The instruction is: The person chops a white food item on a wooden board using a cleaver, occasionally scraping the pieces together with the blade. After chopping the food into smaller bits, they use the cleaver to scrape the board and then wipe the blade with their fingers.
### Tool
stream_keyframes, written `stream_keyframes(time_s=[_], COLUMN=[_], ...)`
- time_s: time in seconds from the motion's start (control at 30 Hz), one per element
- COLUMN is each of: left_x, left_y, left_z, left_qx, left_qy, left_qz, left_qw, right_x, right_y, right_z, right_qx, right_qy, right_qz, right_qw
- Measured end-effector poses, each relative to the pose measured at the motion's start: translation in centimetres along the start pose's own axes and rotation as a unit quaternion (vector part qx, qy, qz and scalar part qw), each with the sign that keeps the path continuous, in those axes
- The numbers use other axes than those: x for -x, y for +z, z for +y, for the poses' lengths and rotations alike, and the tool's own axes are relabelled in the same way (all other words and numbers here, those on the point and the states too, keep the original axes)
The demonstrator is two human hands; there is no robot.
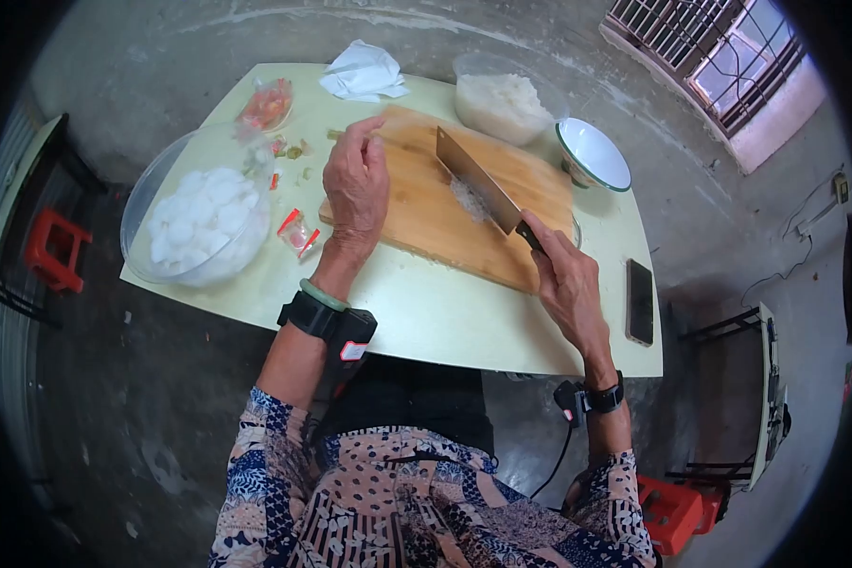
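My right hand (pixel 572 284) is wrapped round the black handle of a cleaver (pixel 478 177). The blade points up and left over the wooden cutting board (pixel 417 213), beside a small heap of finely chopped whitish food (pixel 469 199). At the board's left edge, my left hand (pixel 356 180) is raised with its fingers curled together, and nothing shows in it. A small red-and-clear packet (pixel 298 233) lies left of that wrist. Small green and brown scraps (pixel 294 151) are scattered near the board's upper left.
Around the board on the pale table (pixel 426 327) are a clear bowl of white balls (pixel 204 222), a tub of white food (pixel 502 106), a white bowl (pixel 594 153), a phone (pixel 640 301), a bag of reddish food (pixel 267 104) and crumpled white paper (pixel 363 71). Red stools (pixel 57 248) stand beyond.
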State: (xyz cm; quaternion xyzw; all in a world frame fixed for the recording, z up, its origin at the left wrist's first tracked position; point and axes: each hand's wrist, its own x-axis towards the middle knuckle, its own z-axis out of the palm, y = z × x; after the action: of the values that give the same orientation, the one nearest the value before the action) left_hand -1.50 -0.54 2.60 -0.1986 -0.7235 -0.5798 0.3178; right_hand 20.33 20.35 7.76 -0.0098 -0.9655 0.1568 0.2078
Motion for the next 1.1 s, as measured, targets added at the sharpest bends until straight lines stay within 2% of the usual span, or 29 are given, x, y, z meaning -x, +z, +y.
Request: stream_keyframes(time_s=[0.1,0.17,0.23,0.3,0.37,0.43,0.53,0.6,0.7,0.73,0.77,0.8,0.83,0.9,1.0,1.1], left_x=[0.0,0.2,0.6,0.3,0.3,0.4,0.8,0.7,0.7,0.8,0.8,0.7,0.8,0.9,1.1,1.0], left_y=[0.0,0.2,0.4,0.3,0.3,0.5,0.6,0.4,0.7,0.8,0.9,1.0,1.0,0.9,1.0,1.0], left_z=[0.0,-0.1,-0.2,-0.4,-0.3,-0.4,-0.4,-0.4,-0.4,-0.6,-0.7,-0.8,-0.9,-1.0,-0.9,-0.8], left_qx=[-0.012,-0.007,-0.003,-0.003,-0.022,-0.019,-0.016,-0.020,-0.034,-0.050,-0.067,-0.067,-0.064,-0.062,-0.089,-0.085], left_qy=[-0.013,0.031,0.022,0.016,-0.002,0.012,0.022,0.016,0.012,0.055,0.098,0.099,0.095,0.087,0.101,0.086], left_qz=[-0.010,0.001,-0.011,-0.012,-0.033,-0.030,-0.039,-0.041,-0.054,-0.032,-0.009,-0.008,-0.016,-0.024,-0.042,-0.042], left_qw=[1.000,0.999,1.000,1.000,0.999,0.999,0.999,0.999,0.998,0.997,0.993,0.993,0.993,0.994,0.990,0.992], right_x=[0.1,-0.1,0.3,0.0,0.1,0.2,0.3,0.3,0.2,0.4,0.4,0.1,0.0,0.2,0.3,0.2], right_y=[0.4,1.0,0.8,0.2,0.6,0.8,0.9,0.6,1.3,1.0,0.6,0.4,0.6,0.9,1.1,0.5], right_z=[-0.1,0.7,0.6,0.2,0.1,0.4,0.7,0.3,0.5,0.5,0.3,0.2,0.2,0.2,0.4,-0.1], right_qx=[-0.055,-0.054,-0.053,-0.061,-0.078,-0.094,-0.055,-0.082,-0.097,-0.095,-0.086,-0.076,-0.076,-0.099,-0.085,-0.077], right_qy=[0.002,-0.017,-0.031,0.019,0.023,0.033,0.020,0.038,0.015,0.017,0.040,0.060,0.056,0.038,0.021,0.047], right_qz=[0.055,0.056,0.055,0.023,0.043,0.066,0.030,0.058,0.092,0.092,0.054,0.015,0.015,0.078,0.043,0.021], right_qw=[0.997,0.997,0.997,0.998,0.996,0.993,0.998,0.994,0.991,0.991,0.994,0.995,0.995,0.991,0.995,0.996])
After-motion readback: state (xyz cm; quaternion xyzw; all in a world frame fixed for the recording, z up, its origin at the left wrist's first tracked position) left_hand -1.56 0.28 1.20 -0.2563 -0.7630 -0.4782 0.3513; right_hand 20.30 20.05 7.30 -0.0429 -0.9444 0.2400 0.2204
